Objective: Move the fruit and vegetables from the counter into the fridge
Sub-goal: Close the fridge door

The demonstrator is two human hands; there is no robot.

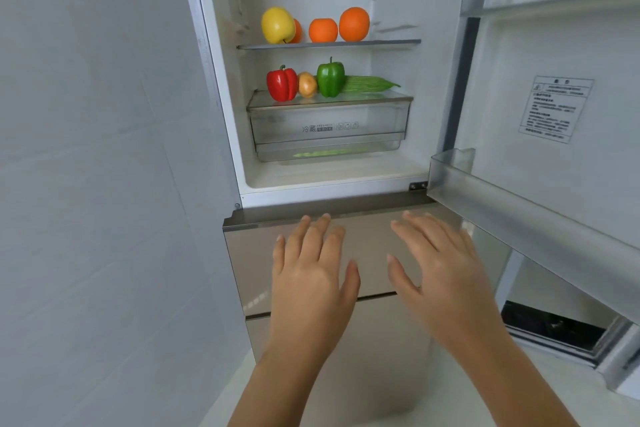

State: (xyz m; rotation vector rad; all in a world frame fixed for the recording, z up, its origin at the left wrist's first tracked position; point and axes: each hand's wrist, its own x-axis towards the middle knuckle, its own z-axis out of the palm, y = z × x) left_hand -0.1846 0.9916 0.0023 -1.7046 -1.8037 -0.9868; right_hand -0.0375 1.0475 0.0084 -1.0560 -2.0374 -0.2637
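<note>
The fridge (391, 170) stands open in front of me. On its upper glass shelf (391, 42) sit a yellow apple (278, 25) and oranges (354, 24), one partly hidden behind the apple. On the lid of the clear drawer (329, 125) below stand a red pepper (281, 83), a potato (307, 84), a green pepper (330, 78) and a long green gourd (370, 83). My left hand (311, 274) and my right hand (440, 270) hover flat, fingers spread and holding nothing, before the brown lower drawer front (249, 253). No counter is in view.
The fridge door (554, 114) is swung open to the right, its clear door bin (519, 218) jutting out close beside my right hand. A pale wall (97, 166) runs along the left. Light floor (588, 402) shows at the bottom right.
</note>
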